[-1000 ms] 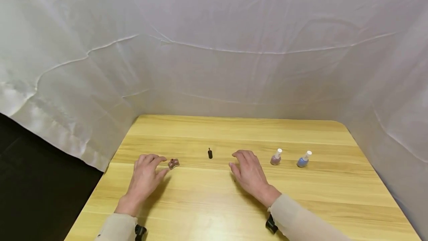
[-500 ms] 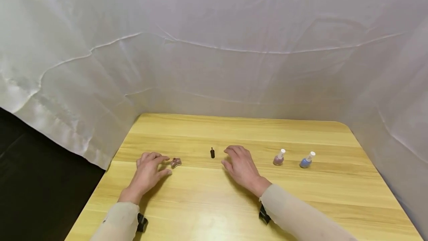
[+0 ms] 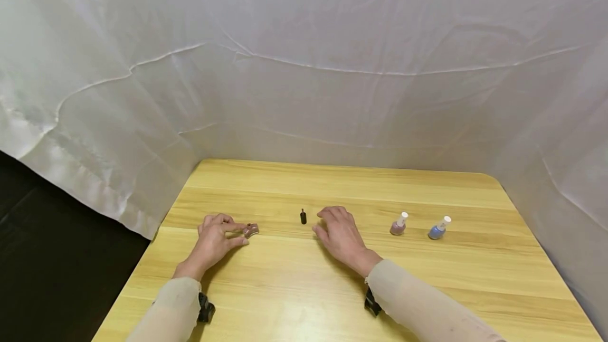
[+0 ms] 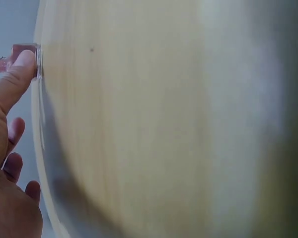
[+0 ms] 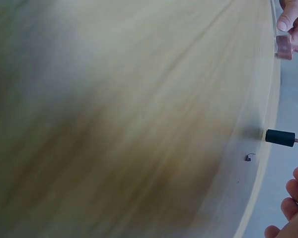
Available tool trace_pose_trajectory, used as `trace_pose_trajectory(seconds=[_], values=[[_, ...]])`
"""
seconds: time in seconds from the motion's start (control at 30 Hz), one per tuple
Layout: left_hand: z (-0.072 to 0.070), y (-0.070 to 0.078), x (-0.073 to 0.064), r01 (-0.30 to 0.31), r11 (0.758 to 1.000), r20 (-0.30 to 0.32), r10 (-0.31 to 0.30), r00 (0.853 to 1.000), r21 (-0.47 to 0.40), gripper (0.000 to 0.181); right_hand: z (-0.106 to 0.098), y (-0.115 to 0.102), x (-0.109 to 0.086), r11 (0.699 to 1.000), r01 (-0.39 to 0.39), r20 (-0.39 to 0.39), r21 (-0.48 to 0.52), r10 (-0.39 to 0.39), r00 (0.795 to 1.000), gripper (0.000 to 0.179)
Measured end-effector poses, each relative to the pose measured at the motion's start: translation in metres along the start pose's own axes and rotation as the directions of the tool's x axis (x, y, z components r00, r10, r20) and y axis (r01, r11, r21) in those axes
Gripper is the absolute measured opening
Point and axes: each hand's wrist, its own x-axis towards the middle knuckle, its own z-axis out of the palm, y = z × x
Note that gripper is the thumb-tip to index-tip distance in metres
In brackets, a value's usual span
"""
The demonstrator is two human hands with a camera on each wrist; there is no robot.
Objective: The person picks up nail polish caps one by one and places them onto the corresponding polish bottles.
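A small uncapped nail polish bottle (image 3: 252,230) with pinkish-brown polish stands on the wooden table at the left. My left hand (image 3: 216,239) reaches to it, index fingertip right at its neck, thumb tip close by its near side. From the left wrist, the thumb overlaps the bottle (image 4: 27,48); the right wrist view shows a gap between thumb and bottle (image 5: 284,48). Upright in the middle is a black brush cap (image 3: 303,218), its thin stem pointing up. Just right of this cap hovers my right hand (image 3: 341,234), fingers relaxed, holding nothing.
Two nail polish bottles with white caps, one mauve (image 3: 397,227) and one blue (image 3: 436,232), stand to the right of my right hand. Pale fabric (image 3: 332,110) walls the table's back and sides. A small dark speck (image 5: 248,157) shows on the tabletop.
My left fingertips have moved right, up to the uncapped bottle, with thumb and index drawing nearer together. The right hand has shifted left toward the black brush cap. The view has drifted slightly.
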Motion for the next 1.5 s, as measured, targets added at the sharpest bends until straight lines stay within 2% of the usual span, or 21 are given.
trace_pose_trajectory(seconds=[0.23, 0.37, 0.6, 0.83, 0.97, 1.2, 1.5], values=[[0.004, 0.001, 0.004, 0.027, 0.998, 0.029, -0.026, 0.999, -0.048, 0.035, 0.001, 0.003, 0.001, 1.0, -0.019, 0.006, 0.023, 0.019, 1.0, 0.04], [0.007, 0.003, 0.007, 0.047, 0.996, 0.043, -0.044, 0.998, -0.069, 0.031, 0.002, 0.004, 0.004, 0.999, 0.022, 0.002, 0.03, -0.022, 1.0, 0.038], [0.01, 0.006, 0.009, 0.031, 0.998, 0.037, -0.028, 0.999, -0.058, 0.028, 0.007, 0.007, 0.017, 0.995, 0.092, 0.015, -0.039, -0.092, 0.996, 0.044], [0.01, 0.007, 0.01, 0.061, 0.995, 0.058, -0.056, 0.997, -0.084, 0.03, 0.012, 0.013, 0.027, 0.993, 0.115, 0.072, -0.002, -0.115, 0.991, 0.045], [0.01, 0.008, 0.011, 0.071, 0.994, 0.069, -0.065, 0.995, -0.083, 0.03, 0.014, 0.016, 0.03, 0.994, 0.081, 0.106, 0.069, -0.088, 0.99, 0.043], [0.01, 0.008, 0.01, 0.075, 0.994, 0.077, -0.068, 0.995, -0.085, 0.031, 0.016, 0.018, 0.038, 0.982, -0.025, 0.144, 0.186, -0.002, 0.99, 0.042], [0.011, 0.01, 0.011, 0.079, 0.993, 0.074, -0.073, 0.995, -0.087, 0.031, 0.027, 0.019, 0.045, 0.966, -0.073, 0.105, 0.25, 0.048, 0.993, 0.039]])
